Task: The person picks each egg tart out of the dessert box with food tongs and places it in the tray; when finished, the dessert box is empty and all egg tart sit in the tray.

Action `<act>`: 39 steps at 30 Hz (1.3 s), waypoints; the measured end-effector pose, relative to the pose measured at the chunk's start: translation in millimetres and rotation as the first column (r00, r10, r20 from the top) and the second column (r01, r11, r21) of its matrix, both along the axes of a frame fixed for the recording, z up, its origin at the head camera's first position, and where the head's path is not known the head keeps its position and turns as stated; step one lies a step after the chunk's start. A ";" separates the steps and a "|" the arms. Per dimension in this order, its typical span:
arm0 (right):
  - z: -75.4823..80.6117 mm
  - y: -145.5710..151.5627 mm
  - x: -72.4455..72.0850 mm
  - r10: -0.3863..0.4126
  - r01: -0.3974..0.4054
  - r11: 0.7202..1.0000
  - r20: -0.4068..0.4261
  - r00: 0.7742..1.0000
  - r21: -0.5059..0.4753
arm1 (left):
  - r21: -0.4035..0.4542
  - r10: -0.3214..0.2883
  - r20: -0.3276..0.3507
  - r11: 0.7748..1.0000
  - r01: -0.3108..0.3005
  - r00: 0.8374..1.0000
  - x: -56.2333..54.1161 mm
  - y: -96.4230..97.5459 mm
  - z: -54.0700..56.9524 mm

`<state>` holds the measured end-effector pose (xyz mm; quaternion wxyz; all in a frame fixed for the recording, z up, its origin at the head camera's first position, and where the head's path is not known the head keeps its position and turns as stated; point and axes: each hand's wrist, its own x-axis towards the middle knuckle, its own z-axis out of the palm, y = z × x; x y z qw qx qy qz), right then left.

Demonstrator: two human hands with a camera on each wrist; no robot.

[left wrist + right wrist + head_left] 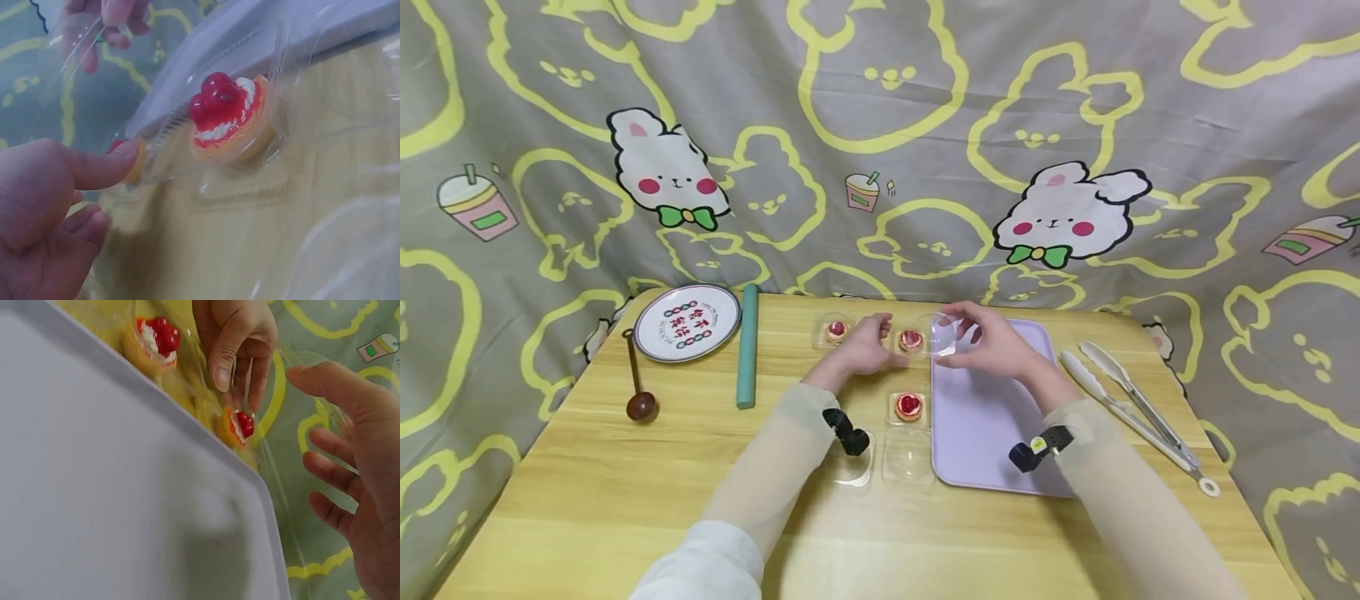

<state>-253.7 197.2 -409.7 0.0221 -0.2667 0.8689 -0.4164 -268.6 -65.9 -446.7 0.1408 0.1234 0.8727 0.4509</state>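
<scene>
My left hand (871, 343) holds the left side of a clear plastic box around a small tart (911, 340), its thumb near the front edge. To the right, the box's raised clear lid (943, 335) is between the thumb and fingers of my right hand (988, 343). The tart has a red, glossy fruit top and a white cream rim. Left of my left hand, another boxed tart (837, 330) stands at the back. A third tart (908, 406) sits in a clear box nearer me, also seen in the left wrist view.
A lilac tray (992, 433) lies under my right hand, with metal tongs (1138, 408) to its right. Clear boxes (908, 456) stand in front. At left are a teal rod (748, 346), a white plate (687, 350) and a brown ladle (641, 406). A patterned curtain (925, 175) hangs behind.
</scene>
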 end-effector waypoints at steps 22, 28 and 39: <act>23.8 -12.6 64.1 0.134 -0.136 0.973 -0.023 0.991 -0.185 | 0.394 -0.161 -0.213 0.888 0.236 0.964 87.8 -24.1 51.8; 18.2 -21.2 78.5 0.214 -0.194 0.924 0.028 0.976 -0.329 | 0.406 -0.108 -0.247 0.891 0.204 0.963 98.6 -30.4 49.0; 15.6 -24.0 93.6 0.216 -0.210 0.898 -0.028 0.976 -0.386 | 0.377 -0.062 -0.304 0.908 0.180 0.951 109.5 -37.8 45.6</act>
